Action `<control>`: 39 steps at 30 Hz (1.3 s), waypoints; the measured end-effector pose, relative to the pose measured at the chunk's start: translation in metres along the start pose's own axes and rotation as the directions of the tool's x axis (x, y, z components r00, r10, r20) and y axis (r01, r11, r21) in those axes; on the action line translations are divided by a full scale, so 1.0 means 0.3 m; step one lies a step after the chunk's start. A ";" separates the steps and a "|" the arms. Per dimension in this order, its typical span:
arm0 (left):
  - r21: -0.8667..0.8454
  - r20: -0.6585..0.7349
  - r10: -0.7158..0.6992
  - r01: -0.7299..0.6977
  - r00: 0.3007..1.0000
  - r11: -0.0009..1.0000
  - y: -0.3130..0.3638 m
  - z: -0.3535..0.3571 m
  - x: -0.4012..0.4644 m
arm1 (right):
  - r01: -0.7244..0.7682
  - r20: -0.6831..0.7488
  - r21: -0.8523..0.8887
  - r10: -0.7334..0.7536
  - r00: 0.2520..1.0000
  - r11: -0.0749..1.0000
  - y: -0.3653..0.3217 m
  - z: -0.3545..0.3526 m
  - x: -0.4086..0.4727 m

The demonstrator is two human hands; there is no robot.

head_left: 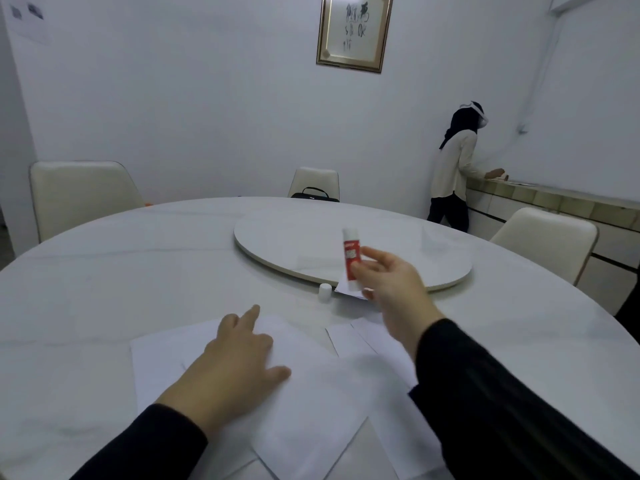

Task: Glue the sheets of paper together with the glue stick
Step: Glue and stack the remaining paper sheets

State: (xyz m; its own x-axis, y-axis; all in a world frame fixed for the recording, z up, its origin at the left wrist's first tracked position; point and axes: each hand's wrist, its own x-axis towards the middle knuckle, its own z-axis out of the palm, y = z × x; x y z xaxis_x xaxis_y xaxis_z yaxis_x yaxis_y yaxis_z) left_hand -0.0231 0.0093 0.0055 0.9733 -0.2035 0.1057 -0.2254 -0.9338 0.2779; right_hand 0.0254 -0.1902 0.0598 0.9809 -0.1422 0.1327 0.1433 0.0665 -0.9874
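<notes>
Right hand (388, 282) gripping the glue stick (351, 258) upright above the table (104, 271).
Left hand (239, 355) is lying flat, fingers spread, on the sheets (304, 410); the cap (325, 292) is standing just beyond them.

White on white at a round table, one flash of red

A white-bodied glue stick with a red label (351, 255) is the only strong colour; its small white cap (324, 292) stands on the pale white marble-look round tabletop (104, 271), faintly grey-veined, beside plain white paper sheets (311, 393) and a matching white turntable disc (294, 230). Both sleeves (502, 393) are black. Cream padded chairs (79, 195) ring the table, one holding a black bag (314, 195). On the white wall, a gold-and-brown frame (354, 31) carries dark brush characters on off-white paper. A person at the back (453, 168) wears a cream top, black trousers and black head covering.
</notes>
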 end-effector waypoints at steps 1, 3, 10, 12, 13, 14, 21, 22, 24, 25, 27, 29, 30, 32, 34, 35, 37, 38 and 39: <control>-0.027 -0.005 0.054 -0.054 0.999 0.998 -0.003 -0.001 -0.007 | 0.025 -0.003 -0.093 -0.025 1.000 0.995 0.033 0.032 0.023; -0.108 0.004 0.172 -0.171 0.985 0.979 -0.011 -0.002 -0.014 | 0.090 -0.015 -0.345 -0.102 0.995 0.934 0.096 0.080 0.058; -0.227 0.041 0.234 -0.219 0.971 0.949 -0.034 0.027 -0.001 | 0.038 -0.076 -0.622 -0.109 0.991 0.782 0.197 0.128 0.131; -0.201 0.027 0.240 -0.230 0.970 0.952 -0.032 0.031 0.000 | 0.028 -0.079 -0.651 -0.105 0.991 0.759 0.200 0.130 0.133; -0.192 0.027 0.243 -0.233 0.970 0.953 -0.032 0.031 -0.001 | 0.027 -0.080 -0.663 -0.106 0.991 0.748 0.197 0.128 0.131; -0.186 0.028 0.244 -0.235 0.969 0.954 -0.034 0.032 -0.001 | 0.029 -0.086 -0.669 -0.116 0.990 0.742 0.187 0.121 0.123; -0.099 -0.026 0.222 -0.223 0.975 0.970 -0.037 0.032 -0.015 | -0.094 -0.089 -0.936 0.029 0.996 0.339 -0.032 -0.148 -0.046; -0.084 -0.030 0.221 -0.223 0.975 0.971 -0.031 0.032 -0.016 | -0.131 -0.104 -0.974 0.154 0.983 0.183 -0.032 -0.184 -0.088; -0.070 -0.040 0.214 -0.216 0.976 0.974 -0.019 0.029 -0.016 | -0.162 -0.138 -0.985 0.285 0.948 0.063 0.002 -0.219 -0.161; -0.058 -0.048 0.210 -0.213 0.976 0.975 -0.012 0.028 -0.018 | -0.167 -0.138 -0.983 0.276 0.951 0.082 0.022 -0.224 -0.186; -0.026 -0.059 0.197 -0.199 0.979 0.980 0.006 0.027 -0.023 | -0.140 -0.113 -0.981 0.192 0.975 0.131 0.057 -0.228 -0.213; 0.000 -0.059 0.180 -0.181 0.982 0.984 0.027 0.025 -0.029 | -0.110 -0.087 -0.983 0.156 0.984 0.149 0.067 -0.230 -0.226; 0.009 -0.058 0.174 -0.173 0.983 0.985 0.034 0.023 -0.033 | -0.109 -0.081 -0.981 0.166 0.983 0.163 0.063 -0.229 -0.235; 0.018 -0.054 0.156 -0.155 0.986 0.988 0.042 0.018 -0.036 | -0.122 -0.083 -0.974 0.200 0.976 0.190 0.052 -0.232 -0.251; 0.019 -0.051 0.135 -0.134 0.990 0.991 0.046 0.013 -0.039 | -0.124 -0.088 -0.974 0.189 0.978 0.190 0.048 -0.230 -0.267; 0.016 -0.048 0.125 -0.124 0.991 0.992 0.048 0.011 -0.041 | -0.122 -0.088 -0.973 0.173 0.981 0.195 0.050 -0.226 -0.277; 0.013 -0.040 0.109 -0.109 0.993 0.994 0.051 0.006 -0.045 | -0.106 -0.080 -0.972 0.127 0.989 0.210 0.066 -0.219 -0.290; 0.014 -0.033 0.104 -0.104 0.994 0.995 0.053 0.003 -0.047 | -0.090 -0.070 -0.973 0.100 0.993 0.212 0.076 -0.219 -0.294; 0.014 -0.025 0.100 -0.099 0.995 0.995 0.055 0.001 -0.051 | -0.078 -0.064 -0.974 0.071 0.995 0.211 0.083 -0.223 -0.298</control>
State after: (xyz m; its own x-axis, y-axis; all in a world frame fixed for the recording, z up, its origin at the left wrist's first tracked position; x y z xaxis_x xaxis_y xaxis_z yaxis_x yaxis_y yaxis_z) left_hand -0.0415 -0.0031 0.0081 0.9447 -0.2882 0.1566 -0.3204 -0.9129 0.2530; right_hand -0.0675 -0.2419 0.0176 0.9781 -0.2002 0.0562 -0.1744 -0.9370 -0.3026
